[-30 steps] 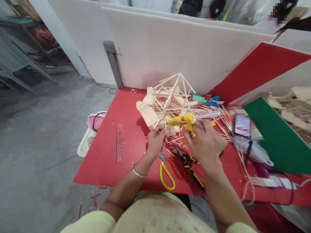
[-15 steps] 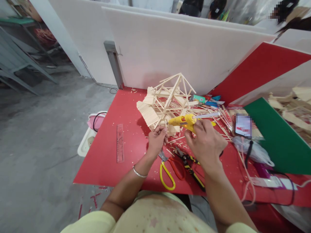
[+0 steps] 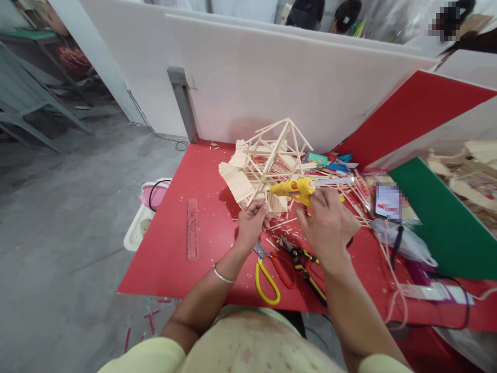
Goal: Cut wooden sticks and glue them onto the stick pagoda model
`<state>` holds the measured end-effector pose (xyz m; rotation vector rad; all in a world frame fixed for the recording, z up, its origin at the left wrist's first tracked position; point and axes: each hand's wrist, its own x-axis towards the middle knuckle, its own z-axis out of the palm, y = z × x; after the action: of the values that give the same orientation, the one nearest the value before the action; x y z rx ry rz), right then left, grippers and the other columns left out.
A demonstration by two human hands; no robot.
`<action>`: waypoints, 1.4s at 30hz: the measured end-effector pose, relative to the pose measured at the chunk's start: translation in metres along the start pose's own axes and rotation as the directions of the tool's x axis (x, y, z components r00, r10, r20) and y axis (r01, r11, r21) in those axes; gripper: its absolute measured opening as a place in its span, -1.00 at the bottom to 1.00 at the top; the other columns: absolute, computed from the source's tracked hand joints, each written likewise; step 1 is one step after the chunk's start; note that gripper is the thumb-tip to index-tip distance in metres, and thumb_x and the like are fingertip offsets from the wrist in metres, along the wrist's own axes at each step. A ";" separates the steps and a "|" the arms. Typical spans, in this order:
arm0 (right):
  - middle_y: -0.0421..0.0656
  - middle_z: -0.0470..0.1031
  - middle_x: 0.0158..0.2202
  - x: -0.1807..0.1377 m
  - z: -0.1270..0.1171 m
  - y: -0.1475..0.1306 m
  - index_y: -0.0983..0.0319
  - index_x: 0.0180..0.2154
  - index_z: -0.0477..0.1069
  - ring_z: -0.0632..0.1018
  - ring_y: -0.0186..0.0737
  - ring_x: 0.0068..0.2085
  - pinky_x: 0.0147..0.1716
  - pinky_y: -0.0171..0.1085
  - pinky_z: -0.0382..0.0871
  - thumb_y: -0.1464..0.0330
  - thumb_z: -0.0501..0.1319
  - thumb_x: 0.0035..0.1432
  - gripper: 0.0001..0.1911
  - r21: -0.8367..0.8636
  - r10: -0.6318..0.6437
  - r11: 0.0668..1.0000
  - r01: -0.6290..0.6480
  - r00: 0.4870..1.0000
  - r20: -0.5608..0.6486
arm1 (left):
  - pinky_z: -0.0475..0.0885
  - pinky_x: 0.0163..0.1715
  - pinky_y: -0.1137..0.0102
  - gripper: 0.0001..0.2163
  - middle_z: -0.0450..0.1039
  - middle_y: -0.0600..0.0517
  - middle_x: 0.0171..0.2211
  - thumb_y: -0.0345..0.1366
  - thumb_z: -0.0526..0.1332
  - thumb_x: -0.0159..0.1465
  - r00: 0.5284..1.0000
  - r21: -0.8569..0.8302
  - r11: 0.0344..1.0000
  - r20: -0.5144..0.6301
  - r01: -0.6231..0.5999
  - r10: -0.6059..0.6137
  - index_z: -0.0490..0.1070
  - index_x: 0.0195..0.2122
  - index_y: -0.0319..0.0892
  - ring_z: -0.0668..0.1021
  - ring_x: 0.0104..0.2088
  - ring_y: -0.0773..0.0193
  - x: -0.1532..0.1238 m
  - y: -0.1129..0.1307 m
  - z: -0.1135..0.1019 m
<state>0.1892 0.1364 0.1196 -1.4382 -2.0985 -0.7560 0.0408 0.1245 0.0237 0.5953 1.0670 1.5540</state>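
My right hand [image 3: 330, 223] is wrapped round a yellow hot glue gun [image 3: 291, 189] with a clear glue stick [image 3: 334, 181] in its back end. The gun's nozzle points left, just above the tips of my left hand's fingers. My left hand [image 3: 252, 223] is closed in a pinch on a short wooden stick [image 3: 267, 197], at the near edge of a model house [image 3: 272, 160] built of thin wooden sticks. The house has an open pointed roof frame and a ribbed panel [image 3: 236, 181] on its left. Whether my left fingers also touch the house is hard to see.
On the red table [image 3: 159, 259] lie a clear ruler [image 3: 192, 228], scissors [image 3: 267, 274] with yellow and red handles, and black-yellow pliers [image 3: 305, 269]. Loose sticks, a phone [image 3: 389, 201], a plastic bag [image 3: 404, 243] and a green board [image 3: 446, 223] are at right. A white panel [image 3: 291, 77] stands behind.
The glue gun has lifted slightly and tilted its nozzle end, with my right hand shifting a little up and left. My left hand and the model house stay nearly still.
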 end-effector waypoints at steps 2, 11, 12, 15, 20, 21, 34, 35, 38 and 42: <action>-0.11 0.51 -0.11 0.001 0.000 0.000 0.23 -0.01 0.45 0.43 -0.30 -0.38 -0.44 -0.27 0.10 0.28 0.15 0.24 -0.68 0.002 -0.005 1.000 0.005 1.000 0.005 | 0.22 -0.72 0.54 -0.66 0.42 0.13 -0.60 -0.02 0.37 0.13 1.000 -0.001 1.000 0.000 0.002 -0.002 0.41 -0.33 -0.20 0.38 -0.72 0.47 0.000 0.000 0.000; -0.08 0.51 -0.07 0.000 0.005 0.000 0.23 -0.05 0.48 0.46 -0.28 -0.35 -0.44 -0.27 0.08 0.28 0.12 0.25 -0.70 0.055 0.032 0.998 -0.033 0.999 0.012 | 0.23 -0.72 0.54 -0.65 0.42 0.14 -0.60 -0.02 0.39 0.10 1.000 -0.017 1.000 -0.001 -0.008 0.008 0.41 -0.33 -0.20 0.37 -0.73 0.47 0.000 0.002 0.001; -0.08 0.51 -0.07 -0.001 0.005 0.000 0.23 -0.06 0.48 0.45 -0.28 -0.35 -0.44 -0.27 0.06 0.27 0.13 0.25 -0.70 0.054 0.040 0.998 -0.041 0.999 0.012 | 0.23 -0.72 0.54 -0.65 0.42 0.13 -0.60 -0.02 0.39 0.10 1.000 -0.020 1.000 -0.001 -0.008 0.008 0.40 -0.34 -0.20 0.37 -0.73 0.47 0.000 0.002 0.001; -0.08 0.50 -0.08 -0.003 0.005 0.000 0.22 -0.05 0.49 0.43 -0.29 -0.36 -0.45 -0.26 0.03 0.27 0.16 0.22 -0.70 0.044 0.057 0.997 -0.057 0.998 0.013 | 0.21 -0.72 0.54 -0.64 0.41 0.14 -0.62 -0.01 0.40 0.08 1.000 -0.032 0.999 -0.006 0.003 -0.003 0.39 -0.37 -0.20 0.36 -0.73 0.48 0.001 0.001 0.001; -0.10 0.51 -0.12 -0.005 0.005 0.001 0.22 -0.05 0.49 0.41 -0.30 -0.37 -0.47 -0.26 0.02 0.26 0.17 0.23 -0.70 0.056 0.054 0.997 -0.053 0.998 -0.013 | 0.18 -0.74 0.54 -0.61 0.39 0.16 -0.64 -0.01 0.44 0.02 0.999 -0.087 0.995 -0.022 0.040 -0.042 0.38 -0.36 -0.20 0.34 -0.75 0.49 0.002 0.003 0.005; -0.10 0.51 -0.12 -0.006 0.005 0.001 0.22 -0.05 0.49 0.41 -0.30 -0.38 -0.47 -0.26 0.02 0.26 0.17 0.23 -0.70 0.059 0.058 0.997 -0.057 0.998 -0.015 | 0.17 -0.74 0.54 -0.60 0.39 0.16 -0.64 -0.01 0.44 0.00 0.998 -0.097 0.994 -0.024 0.048 -0.050 0.38 -0.37 -0.20 0.33 -0.75 0.49 0.002 0.004 0.005; -0.10 0.51 -0.15 -0.007 0.003 -0.001 0.21 -0.07 0.49 0.40 -0.29 -0.38 -0.45 -0.25 0.02 0.26 0.18 0.21 -0.71 0.064 0.078 0.995 -0.076 0.997 -0.023 | 0.16 -0.77 0.53 -0.68 0.42 0.12 -0.63 -0.06 0.40 0.07 0.998 -0.099 0.994 -0.023 0.052 -0.055 0.41 -0.42 -0.21 0.37 -0.75 0.44 0.004 0.002 0.002; -0.10 0.51 -0.14 -0.008 0.004 -0.001 0.20 -0.06 0.48 0.42 -0.28 -0.37 -0.44 -0.26 0.03 0.26 0.18 0.22 -0.71 0.073 0.073 0.995 -0.072 0.997 -0.016 | 0.16 -0.77 0.53 -0.68 0.42 0.12 -0.63 -0.06 0.40 0.07 0.998 -0.099 0.994 -0.020 0.055 -0.057 0.40 -0.42 -0.21 0.38 -0.75 0.44 0.004 0.002 0.002; -0.09 0.51 -0.11 -0.010 0.005 -0.002 0.20 -0.03 0.47 0.43 -0.26 -0.34 -0.43 -0.26 0.04 0.27 0.16 0.23 -0.69 0.093 0.079 0.992 -0.080 0.997 0.014 | 0.18 -0.77 0.51 -0.67 0.43 0.10 -0.63 -0.05 0.40 0.07 0.998 -0.095 0.994 -0.011 0.061 -0.062 0.39 -0.45 -0.20 0.39 -0.75 0.42 0.003 0.004 0.002; -0.08 0.50 -0.09 -0.011 0.006 -0.001 0.20 -0.01 0.46 0.43 -0.25 -0.34 -0.43 -0.26 0.04 0.29 0.16 0.20 -0.67 0.103 0.094 0.990 -0.097 0.995 0.035 | 0.21 -0.74 0.52 -0.67 0.45 0.07 -0.62 -0.03 0.39 0.07 0.998 -0.065 0.996 -0.014 0.056 -0.057 0.40 -0.49 -0.21 0.40 -0.74 0.43 0.002 0.005 0.003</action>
<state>0.1909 0.1330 0.1078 -1.4904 -2.0434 -0.5823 0.0403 0.1274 0.0293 0.5056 1.0329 1.5397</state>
